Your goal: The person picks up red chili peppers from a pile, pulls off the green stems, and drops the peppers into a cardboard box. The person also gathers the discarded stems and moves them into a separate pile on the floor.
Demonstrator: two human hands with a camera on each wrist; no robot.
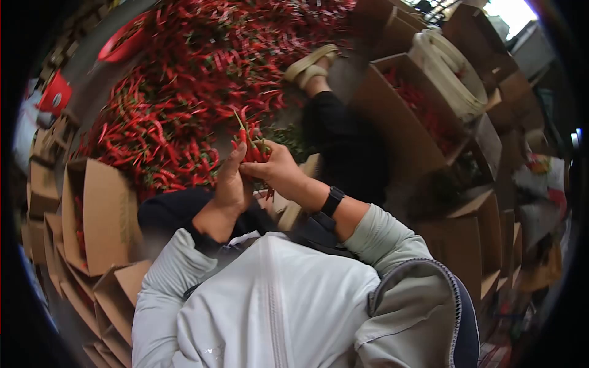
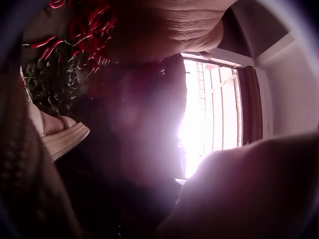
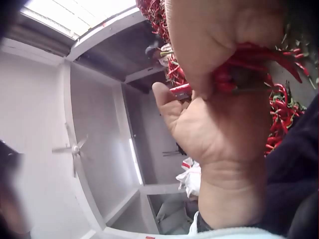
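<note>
Red chilies are lying in a wide pile (image 1: pixel 184 80) on the floor, and it is filling the upper centre of the head view. Cardboard boxes (image 1: pixel 104 214) are standing open along the left edge, and one more box (image 1: pixel 405 122) at the upper right is holding chilies too. A person is sitting low with a leg stretched into the pile, and a pale sandal (image 1: pixel 310 64) is showing at the top centre.

Both hands are meeting in the middle of the frame, just below the pile. The right hand (image 1: pixel 276 170), which is wearing a black watch (image 1: pixel 332 201) on its wrist, is gripping a small bunch of chilies (image 1: pixel 253 147). Its fingers are curling around the bunch, and a green stem is sticking up out of it. The left hand (image 1: pixel 232 184) is standing upright just beside it, with the fingers held together and touching the bunch. The fingertips are hidden, so I cannot tell if they are pinching a chili.

From the right wrist view, the left palm is facing the camera with the thumb standing apart, and the red pods are showing under the right hand at the upper right. A ceiling fan (image 3: pixel 75 148) is hanging at the left. The left wrist view is blurred, with a bright window (image 2: pixel 209 109) at the right.
</note>
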